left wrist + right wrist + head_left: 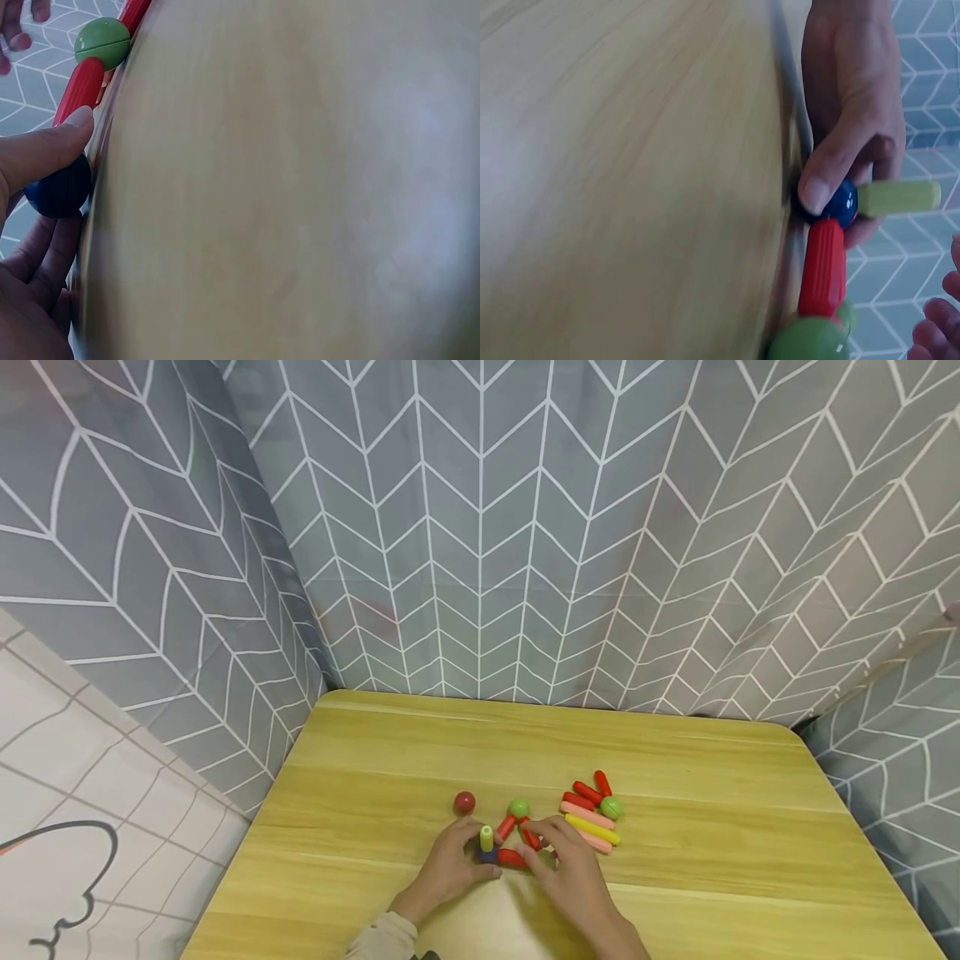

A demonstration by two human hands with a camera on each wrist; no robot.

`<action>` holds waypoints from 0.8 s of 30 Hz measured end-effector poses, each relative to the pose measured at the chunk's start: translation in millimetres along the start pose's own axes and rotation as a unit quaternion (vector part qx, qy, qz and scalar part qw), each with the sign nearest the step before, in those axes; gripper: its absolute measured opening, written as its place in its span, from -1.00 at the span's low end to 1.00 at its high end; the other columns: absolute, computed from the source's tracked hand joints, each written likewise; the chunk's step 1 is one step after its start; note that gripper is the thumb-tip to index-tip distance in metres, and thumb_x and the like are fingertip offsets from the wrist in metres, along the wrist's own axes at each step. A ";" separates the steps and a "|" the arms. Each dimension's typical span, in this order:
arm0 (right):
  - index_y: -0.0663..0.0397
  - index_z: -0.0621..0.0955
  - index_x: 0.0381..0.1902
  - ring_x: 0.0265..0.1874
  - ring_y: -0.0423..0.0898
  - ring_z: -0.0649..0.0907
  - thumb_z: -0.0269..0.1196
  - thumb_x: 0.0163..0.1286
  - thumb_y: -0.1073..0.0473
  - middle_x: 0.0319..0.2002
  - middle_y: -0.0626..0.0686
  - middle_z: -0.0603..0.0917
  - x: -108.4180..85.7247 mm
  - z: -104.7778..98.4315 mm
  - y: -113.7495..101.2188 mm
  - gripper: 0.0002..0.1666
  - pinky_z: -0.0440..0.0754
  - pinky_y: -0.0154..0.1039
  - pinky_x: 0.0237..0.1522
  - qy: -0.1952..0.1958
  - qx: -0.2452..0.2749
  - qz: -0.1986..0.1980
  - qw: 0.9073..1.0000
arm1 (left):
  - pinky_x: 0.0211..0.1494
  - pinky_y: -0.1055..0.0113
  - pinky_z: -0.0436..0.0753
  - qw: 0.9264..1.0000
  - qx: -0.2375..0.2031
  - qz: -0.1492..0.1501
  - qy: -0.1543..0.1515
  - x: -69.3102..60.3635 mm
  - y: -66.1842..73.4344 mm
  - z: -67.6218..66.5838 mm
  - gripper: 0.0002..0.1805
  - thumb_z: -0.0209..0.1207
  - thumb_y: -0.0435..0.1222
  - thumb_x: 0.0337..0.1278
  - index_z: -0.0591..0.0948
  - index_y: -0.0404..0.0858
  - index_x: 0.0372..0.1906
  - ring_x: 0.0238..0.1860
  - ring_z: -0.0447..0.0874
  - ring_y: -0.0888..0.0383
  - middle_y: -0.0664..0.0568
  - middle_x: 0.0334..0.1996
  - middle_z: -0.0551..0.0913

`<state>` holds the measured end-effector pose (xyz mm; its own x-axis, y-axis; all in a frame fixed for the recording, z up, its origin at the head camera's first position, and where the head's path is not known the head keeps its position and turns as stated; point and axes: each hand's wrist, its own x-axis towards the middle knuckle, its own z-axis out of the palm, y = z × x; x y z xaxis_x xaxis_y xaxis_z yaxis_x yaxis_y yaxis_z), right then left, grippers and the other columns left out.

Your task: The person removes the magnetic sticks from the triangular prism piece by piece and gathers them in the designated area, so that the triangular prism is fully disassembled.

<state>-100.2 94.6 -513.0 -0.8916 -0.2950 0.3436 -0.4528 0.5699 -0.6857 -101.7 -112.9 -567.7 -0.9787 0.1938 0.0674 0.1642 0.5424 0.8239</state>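
Observation:
My left hand [450, 860] pinches a blue ball [840, 204] between thumb and fingers, down on the tabletop. A yellow-green rod [487, 838] stands upright from this ball. A ridged red rod [823, 266] joins it to a green ball [103, 43], partly hidden by my right hand in the head view. Two more red rods [506, 827] slant toward another green ball [519, 808] behind, making a triangle on the table. My right hand [570, 867] hovers over the triangle's right side, its fingers spread and relaxed, apart from the pieces in the right wrist view.
To the right lie loose red rods [587, 792], pink rods [587, 814], a yellow rod [592, 829] and a green ball [611, 807]. A dark red ball [464, 802] sits at the back left. A patterned grey curtain [480, 527] hangs behind the wooden table [375, 735].

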 end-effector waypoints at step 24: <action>-0.08 0.66 0.15 -0.23 -0.17 0.60 0.44 0.26 0.17 -0.14 -0.04 0.62 13.0 21.7 -16.2 -0.52 0.61 -0.42 -0.21 -0.083 -0.030 -0.093 0.992 | -0.18 0.51 0.43 1.000 -0.010 0.020 0.010 0.8 -2.7 -2.4 -0.59 0.54 -0.24 -0.16 0.73 -0.06 -0.08 -0.27 0.40 0.34 0.23 -0.33 0.54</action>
<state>-104.2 64.9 -511.3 -0.7819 -0.5178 0.3471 -0.6130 0.5376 -0.5789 -103.2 -116.2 -568.5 -0.9738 0.1982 0.1116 0.2006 0.5173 0.8319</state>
